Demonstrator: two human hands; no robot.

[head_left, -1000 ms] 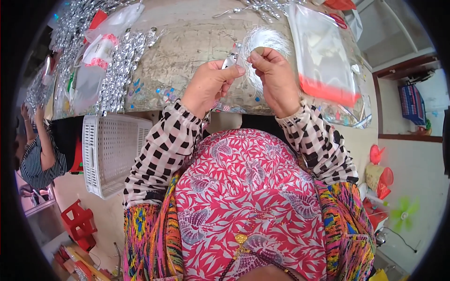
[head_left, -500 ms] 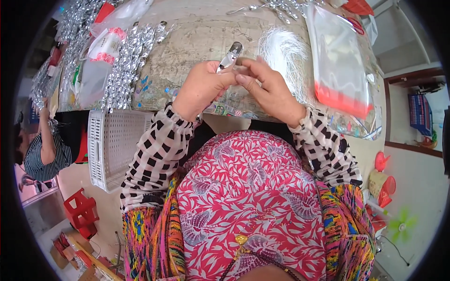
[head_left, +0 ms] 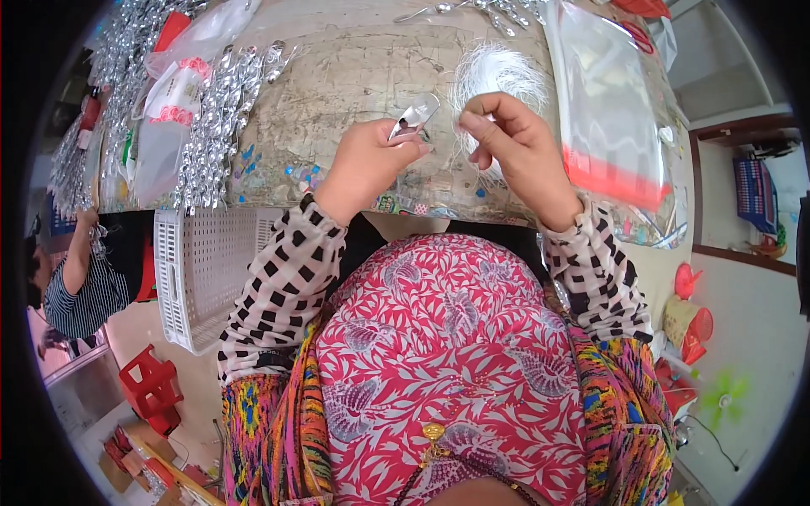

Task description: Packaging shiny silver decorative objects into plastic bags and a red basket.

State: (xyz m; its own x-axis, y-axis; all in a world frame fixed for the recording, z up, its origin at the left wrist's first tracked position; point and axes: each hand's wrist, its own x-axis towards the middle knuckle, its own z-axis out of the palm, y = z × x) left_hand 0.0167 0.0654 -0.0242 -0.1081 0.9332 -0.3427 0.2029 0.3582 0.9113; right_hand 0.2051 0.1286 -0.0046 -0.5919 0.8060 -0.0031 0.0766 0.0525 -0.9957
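Note:
My left hand [head_left: 371,158] is closed on a shiny silver foil piece [head_left: 414,118], flat and rounded at its upper end, held between thumb and fingers above the table. A thin pale strand seems to stand by its tip. My right hand [head_left: 525,152] is apart from it, to the right, with thumb and forefinger pressed together in a pinch; whatever lies between them is too small to make out. Just behind the right hand is a bundle of white string [head_left: 499,74], partly hidden by it. The worn brown table top [head_left: 337,93] lies under both hands.
Strands of twisted silver foil [head_left: 221,118] lie at the left beside a plastic bag [head_left: 164,139]. Clear bags with a red edge [head_left: 612,110] are stacked at the right. A white plastic crate [head_left: 202,278] stands below the table's left edge. A co-worker's arm [head_left: 78,253] is at far left.
My hands have come apart: the right moved right and slightly back from the foil piece. My left hand still holds it, now tilted more to the right.

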